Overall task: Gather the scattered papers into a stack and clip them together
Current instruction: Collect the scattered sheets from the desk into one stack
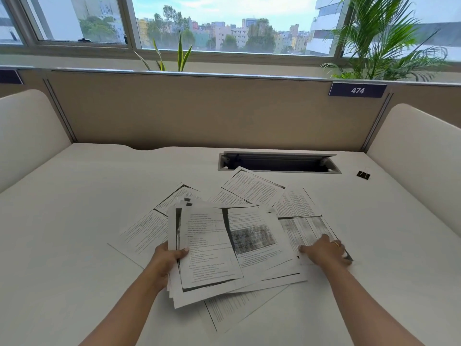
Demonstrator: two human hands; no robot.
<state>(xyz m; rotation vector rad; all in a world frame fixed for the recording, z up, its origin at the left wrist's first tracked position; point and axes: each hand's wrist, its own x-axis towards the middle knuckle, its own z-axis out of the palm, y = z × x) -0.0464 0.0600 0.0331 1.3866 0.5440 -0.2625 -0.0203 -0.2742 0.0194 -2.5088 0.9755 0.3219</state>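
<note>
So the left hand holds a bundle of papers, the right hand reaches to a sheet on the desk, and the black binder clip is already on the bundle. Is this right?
Not quite. The head view shows the binder clip lying alone on the desk, far right, not on the bundle. The left hand does hold the bundle, and the right hand reaches to a sheet.

We see white desk top (pixel 74 221): smooth, matt laminate look. White printed paper sheets (pixel 252 188): thin, matt, dark smudged copier toner along edges. Small black binder clip (pixel 363 175) near desk's far right corner: glossy black body, thin wire handles. Grey cable slot frame (pixel 279 170) at far edge: brushed metal look. Beige partition panel (pixel 199 113): matt.
</note>
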